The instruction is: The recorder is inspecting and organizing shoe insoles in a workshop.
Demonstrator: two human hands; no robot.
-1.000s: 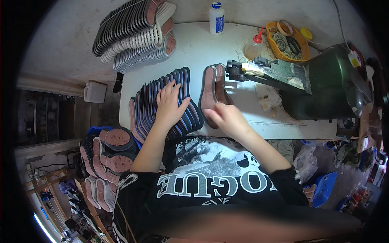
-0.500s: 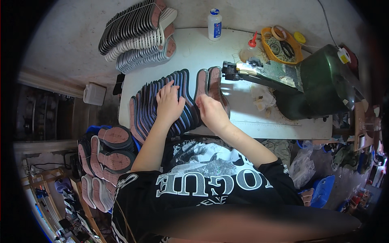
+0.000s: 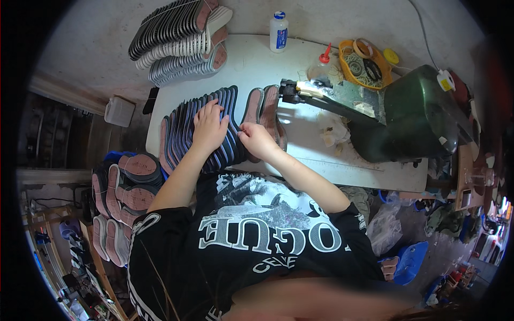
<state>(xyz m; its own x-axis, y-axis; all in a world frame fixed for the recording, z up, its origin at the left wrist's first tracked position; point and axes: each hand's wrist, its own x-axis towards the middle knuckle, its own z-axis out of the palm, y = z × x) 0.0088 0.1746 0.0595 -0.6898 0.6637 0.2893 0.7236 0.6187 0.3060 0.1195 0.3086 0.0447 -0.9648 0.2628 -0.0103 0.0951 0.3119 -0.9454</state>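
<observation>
A tight row of shoe soles [image 3: 184, 128], dark-edged with pinkish faces, stands on edge across the left of the white table. On top of the row lies my left hand [image 3: 210, 127], its fingers spread over the sole edges. My right hand [image 3: 258, 142] is at the row's right end, thumb and fingers drawn together against the rim of the last sole; what they pinch, if anything, is hidden. Just beyond that hand, a few separate soles [image 3: 252, 104] lean side by side, their pinkish faces showing and their lower parts partly covered by the hand.
Tied sole bundles [image 3: 174, 32] stand at the back left; more soles [image 3: 140, 165] fill a blue container beside the table. A green machine [image 3: 412, 117] reaches in from the right. Behind are a white bottle [image 3: 278, 35], a red-tipped bottle [image 3: 321, 67] and an orange basket [image 3: 356, 79].
My right hand has shifted left, from the separate soles to the row's right end. My left hand stays on the row. The whole view has shifted slightly.
</observation>
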